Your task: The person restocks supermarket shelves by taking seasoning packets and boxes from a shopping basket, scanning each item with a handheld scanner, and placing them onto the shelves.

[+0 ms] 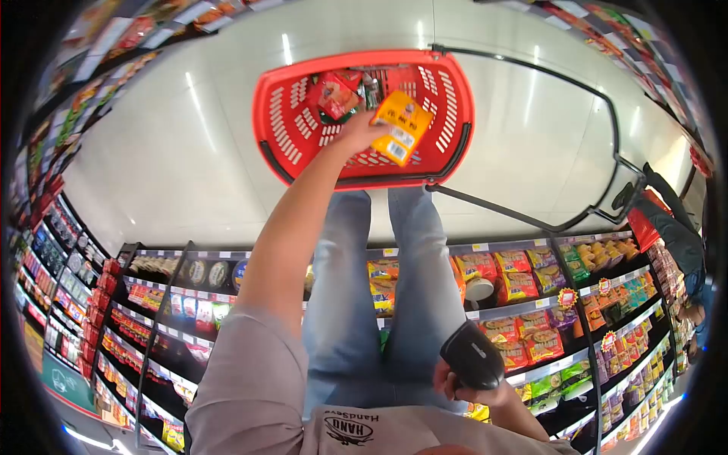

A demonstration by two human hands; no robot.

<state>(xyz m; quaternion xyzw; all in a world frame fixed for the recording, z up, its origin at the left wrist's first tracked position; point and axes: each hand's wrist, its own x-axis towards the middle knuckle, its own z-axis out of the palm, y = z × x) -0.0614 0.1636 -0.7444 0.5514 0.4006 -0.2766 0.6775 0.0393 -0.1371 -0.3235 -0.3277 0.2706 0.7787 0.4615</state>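
My left hand (pixel 362 135) reaches into a red plastic shopping basket (pixel 282 171), fingers closed on the left edge of a yellow packet (pixel 404 123). The packet's printed side and barcode face up. Beside it, red packets (pixel 336 95) lie inside the basket, with a green and dark item partly hidden under them. My right hand (pixel 462 387) is near my right thigh, curled around a dark handheld device (pixel 472 355) that looks like a barcode scanner. Part of that grip is hidden behind the device.
The basket's long black handle (pixel 616 121) extends right over the pale floor (pixel 205 174). Shelves of bagged noodles (pixel 531 345) stand around my legs, with more shelves (pixel 68 250) left and along the top. Another person (pixel 679 235) is at the far right.
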